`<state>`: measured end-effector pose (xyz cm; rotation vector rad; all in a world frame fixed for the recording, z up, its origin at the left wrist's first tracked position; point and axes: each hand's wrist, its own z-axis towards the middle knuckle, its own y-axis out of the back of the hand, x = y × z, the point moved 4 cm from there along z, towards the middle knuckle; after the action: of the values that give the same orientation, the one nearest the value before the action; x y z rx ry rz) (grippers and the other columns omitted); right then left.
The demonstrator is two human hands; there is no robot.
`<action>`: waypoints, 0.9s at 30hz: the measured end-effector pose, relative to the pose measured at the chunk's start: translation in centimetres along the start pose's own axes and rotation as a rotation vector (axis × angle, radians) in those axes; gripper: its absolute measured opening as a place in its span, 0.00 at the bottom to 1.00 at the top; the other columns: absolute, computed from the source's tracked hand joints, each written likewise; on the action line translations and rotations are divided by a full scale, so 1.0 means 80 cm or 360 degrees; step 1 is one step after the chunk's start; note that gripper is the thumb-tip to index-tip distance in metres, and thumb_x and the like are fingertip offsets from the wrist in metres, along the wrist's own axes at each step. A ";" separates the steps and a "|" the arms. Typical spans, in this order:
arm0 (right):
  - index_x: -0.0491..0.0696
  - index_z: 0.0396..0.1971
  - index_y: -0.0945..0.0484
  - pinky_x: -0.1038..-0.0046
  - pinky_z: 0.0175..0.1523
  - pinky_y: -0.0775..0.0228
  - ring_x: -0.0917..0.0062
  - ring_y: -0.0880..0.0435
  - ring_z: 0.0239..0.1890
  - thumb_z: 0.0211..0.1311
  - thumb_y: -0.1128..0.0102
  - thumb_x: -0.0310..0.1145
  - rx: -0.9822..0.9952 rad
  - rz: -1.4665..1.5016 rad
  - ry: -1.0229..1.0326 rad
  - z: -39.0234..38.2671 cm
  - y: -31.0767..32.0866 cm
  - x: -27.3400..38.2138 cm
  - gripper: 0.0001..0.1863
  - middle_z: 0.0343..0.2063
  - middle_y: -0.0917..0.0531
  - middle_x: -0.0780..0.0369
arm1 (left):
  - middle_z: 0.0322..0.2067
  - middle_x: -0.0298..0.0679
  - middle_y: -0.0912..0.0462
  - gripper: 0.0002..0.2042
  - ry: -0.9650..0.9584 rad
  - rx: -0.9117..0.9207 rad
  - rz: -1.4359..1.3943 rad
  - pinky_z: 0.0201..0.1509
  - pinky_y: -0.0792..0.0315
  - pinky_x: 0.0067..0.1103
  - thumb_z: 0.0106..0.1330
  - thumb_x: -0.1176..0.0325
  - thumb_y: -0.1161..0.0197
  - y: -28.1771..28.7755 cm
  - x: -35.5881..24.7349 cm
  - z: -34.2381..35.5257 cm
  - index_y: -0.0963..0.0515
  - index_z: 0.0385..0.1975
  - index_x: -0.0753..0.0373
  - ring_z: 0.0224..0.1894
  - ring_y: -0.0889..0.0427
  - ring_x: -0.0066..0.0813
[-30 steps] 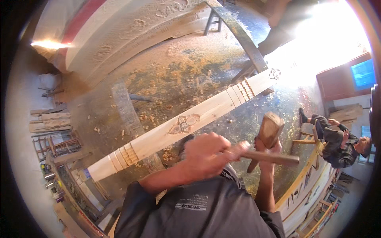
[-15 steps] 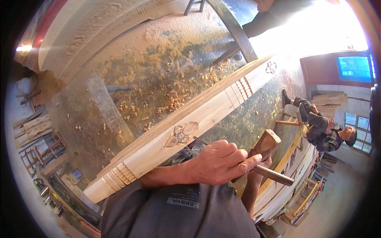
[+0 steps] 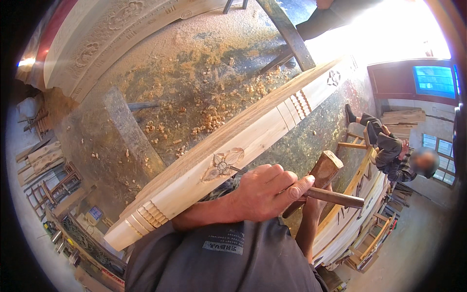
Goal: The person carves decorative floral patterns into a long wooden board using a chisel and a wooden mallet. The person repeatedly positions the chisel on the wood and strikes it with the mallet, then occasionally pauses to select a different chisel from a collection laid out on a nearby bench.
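Note:
A long pale wooden beam [image 3: 262, 141] runs diagonally in front of me, with a flower carving [image 3: 228, 159] in relief on its near face. My left hand [image 3: 265, 192] is wrapped round a chisel [image 3: 339, 196], its thin blade reaching the right edge of the flower's centre and its round wooden handle sticking out to the right. Behind that handle, my right hand [image 3: 317, 207] grips a wooden mallet [image 3: 327, 169]; its block head rises above the chisel handle, and most of those fingers are hidden.
Wood shavings [image 3: 211, 119] litter the stained floor. A carved curved panel [image 3: 104, 36] lies at the far left. At right, a person [image 3: 389, 146] sits beside a bench with long boards [image 3: 348, 214] and tools. Another person's dark sleeve [image 3: 323, 22] shows near a wooden trestle leg [image 3: 287, 36].
The chisel blade has come to the flower's centre from its right edge, my left hand shifting slightly left. The mallet sits marginally further left and higher. The whole view has shifted a little.

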<state>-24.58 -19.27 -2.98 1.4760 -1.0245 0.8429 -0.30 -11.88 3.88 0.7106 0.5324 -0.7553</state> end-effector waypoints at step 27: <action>0.45 0.47 0.19 0.73 0.41 0.23 0.79 0.16 0.36 0.56 0.26 0.23 -0.0068 -0.0021 -0.0181 -0.009 0.010 0.007 0.18 0.33 0.16 0.66 | 0.28 0.33 0.20 0.17 0.0001 -0.0208 -0.0027 0.27 0.30 0.22 0.59 0.68 0.28 0.010 -0.001 0.001 0.15 0.48 0.61 0.26 0.24 0.26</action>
<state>-25.08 -18.68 -2.09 1.5068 -1.1091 0.7304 0.30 -11.47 4.31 0.5855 0.5840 -0.7293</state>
